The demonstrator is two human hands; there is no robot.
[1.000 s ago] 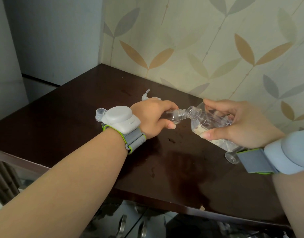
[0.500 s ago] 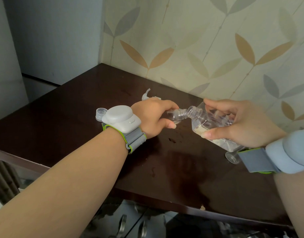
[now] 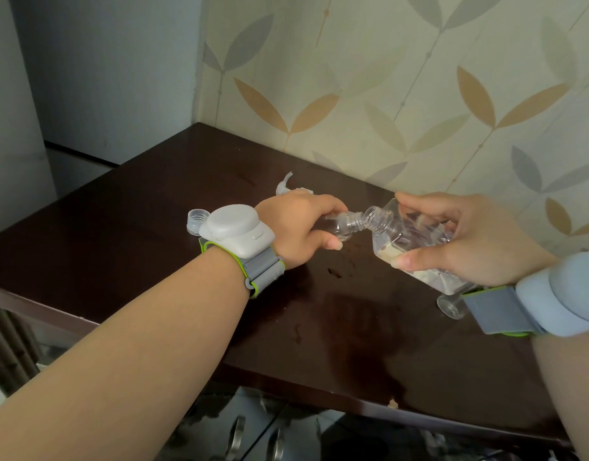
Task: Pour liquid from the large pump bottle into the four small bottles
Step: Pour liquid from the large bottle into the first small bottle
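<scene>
You have a dark brown table (image 3: 127, 227) in front of you, pushed into the corner by the walls. Its top is shiny. A small clear cap (image 3: 196, 220) sits on it, just behind your left wrist. A white pump top (image 3: 285, 187) lies farther back, partly hidden. A small clear bottle (image 3: 450, 307) lies on its side near your right wrist. Little wet spots (image 3: 336, 273) dot the middle of the table.
</scene>
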